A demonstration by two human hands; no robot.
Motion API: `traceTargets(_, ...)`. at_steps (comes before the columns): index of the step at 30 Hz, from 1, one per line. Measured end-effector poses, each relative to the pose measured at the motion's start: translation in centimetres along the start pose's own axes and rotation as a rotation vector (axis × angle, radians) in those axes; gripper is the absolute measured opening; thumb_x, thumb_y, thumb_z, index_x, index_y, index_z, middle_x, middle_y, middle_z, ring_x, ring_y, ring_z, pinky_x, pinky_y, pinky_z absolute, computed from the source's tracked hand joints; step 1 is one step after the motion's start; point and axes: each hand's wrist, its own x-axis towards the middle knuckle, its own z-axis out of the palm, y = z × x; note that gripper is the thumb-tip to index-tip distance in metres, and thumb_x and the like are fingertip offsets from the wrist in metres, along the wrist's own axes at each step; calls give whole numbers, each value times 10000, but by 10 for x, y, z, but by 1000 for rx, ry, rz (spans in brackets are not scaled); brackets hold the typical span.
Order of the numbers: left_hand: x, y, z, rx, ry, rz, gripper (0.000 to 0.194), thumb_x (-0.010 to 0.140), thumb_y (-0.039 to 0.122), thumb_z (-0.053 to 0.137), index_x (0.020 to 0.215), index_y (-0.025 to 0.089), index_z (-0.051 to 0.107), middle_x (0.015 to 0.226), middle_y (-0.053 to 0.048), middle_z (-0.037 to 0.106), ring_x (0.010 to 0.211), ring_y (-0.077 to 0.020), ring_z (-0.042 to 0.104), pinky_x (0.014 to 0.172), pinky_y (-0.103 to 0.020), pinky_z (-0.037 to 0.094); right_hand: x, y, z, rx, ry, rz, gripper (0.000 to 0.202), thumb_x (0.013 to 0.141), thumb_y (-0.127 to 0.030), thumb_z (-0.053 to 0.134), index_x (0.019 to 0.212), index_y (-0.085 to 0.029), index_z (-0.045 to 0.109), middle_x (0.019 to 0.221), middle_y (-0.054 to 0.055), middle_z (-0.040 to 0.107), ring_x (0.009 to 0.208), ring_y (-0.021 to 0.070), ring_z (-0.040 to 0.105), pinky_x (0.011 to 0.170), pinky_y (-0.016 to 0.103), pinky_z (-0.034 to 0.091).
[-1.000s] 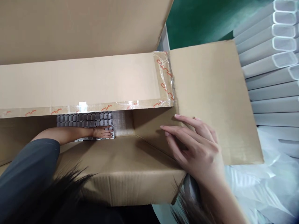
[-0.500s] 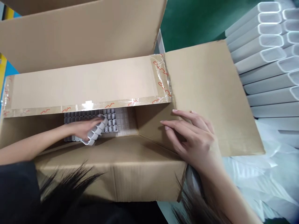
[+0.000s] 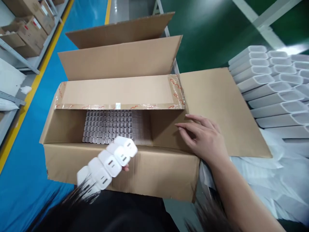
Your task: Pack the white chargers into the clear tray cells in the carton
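A slanting row of several white plastic pieces with small slots (image 3: 109,162) is held up over the near wall of an open cardboard box (image 3: 154,174). My left hand (image 3: 126,168) is mostly hidden behind this row; only fingertips show at its right side, gripping it. Inside the box, many small pale pieces (image 3: 108,124) stand in a tight grid, with bare cardboard to their right. My right hand (image 3: 205,137) rests by the box's right edge, fingers apart, holding nothing.
An open flap (image 3: 222,109) spreads from the box's right side. Stacked white tubes (image 3: 277,96) lie at the right, above clear plastic wrapping (image 3: 277,180). Raised flaps (image 3: 120,58) stand at the back. Shelves with cartons (image 3: 31,35) are at the upper left.
My left hand has lifted out of the box with the white row, now nearer and turned to show the slotted faces. The view has drawn back. My right hand stays at the edge.
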Motion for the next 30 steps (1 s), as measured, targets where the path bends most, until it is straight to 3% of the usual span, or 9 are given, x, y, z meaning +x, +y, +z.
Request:
traceTargets(3, 15, -37, 33, -370, -229, 105, 606, 612, 686, 707, 1013, 232, 713, 933, -61, 696, 921, -249, 663, 835, -402, 540, 0, -2, 0, 25, -30, 55, 222, 946, -249, 514, 891, -211, 726, 825, 46, 764, 1103, 279, 668, 911, 427, 485)
traceTargets(5, 19, -44, 49, -512, -299, 101, 569, 616, 638, 763, 1031, 252, 718, 980, -67, 707, 908, -228, 646, 831, -391, 544, 1, -3, 0, 34, -50, 87, 242, 941, -261, 505, 889, -210, 736, 859, 60, 768, 1116, 277, 661, 924, 433, 484)
traceTargets(8, 21, -42, 61, -555, -367, 56, 530, 660, 570, 778, 1079, 249, 717, 975, -77, 711, 916, -237, 645, 825, -400, 539, 1, -3, 1, 42, -78, 102, 265, 937, -267, 493, 895, -205, 747, 887, 74, 770, 1131, 277, 652, 940, 443, 482)
traceTargets(12, 18, -44, 67, -519, -357, 20, 608, 706, 534, 749, 1229, 238, 656, 958, -85, 713, 878, -221, 643, 809, -382, 517, 2, -3, 0, 79, -89, 113, 271, 932, -268, 491, 913, -196, 751, 895, 78, 772, 1155, 288, 636, 963, 464, 473)
traceTargets(19, 11, -53, 72, -532, -292, -13, 578, 772, 543, 680, 1275, 266, 619, 906, -57, 709, 843, -219, 628, 807, -416, 476, 3, -6, -2, 112, -131, 155, 266, 921, -260, 489, 920, -220, 752, 937, 74, 776, 1189, 298, 606, 987, 495, 441)
traceTargets(27, 10, -61, 71, -466, -446, 24, 422, 653, 474, 806, 976, 224, 703, 896, -55, 698, 855, -200, 603, 827, -388, 472, 3, -6, 0, 87, -148, 134, 283, 924, -268, 483, 936, -194, 756, 944, 89, 775, 1195, 304, 603, 1005, 509, 437)
traceTargets(30, 10, -64, 73, -460, -432, 0, 399, 713, 529, 748, 957, 217, 699, 866, -66, 701, 851, -208, 612, 828, -406, 475, 2, -5, 0, 82, -152, 125, 287, 928, -273, 480, 944, -195, 756, 953, 91, 774, 1196, 311, 603, 1001, 517, 438)
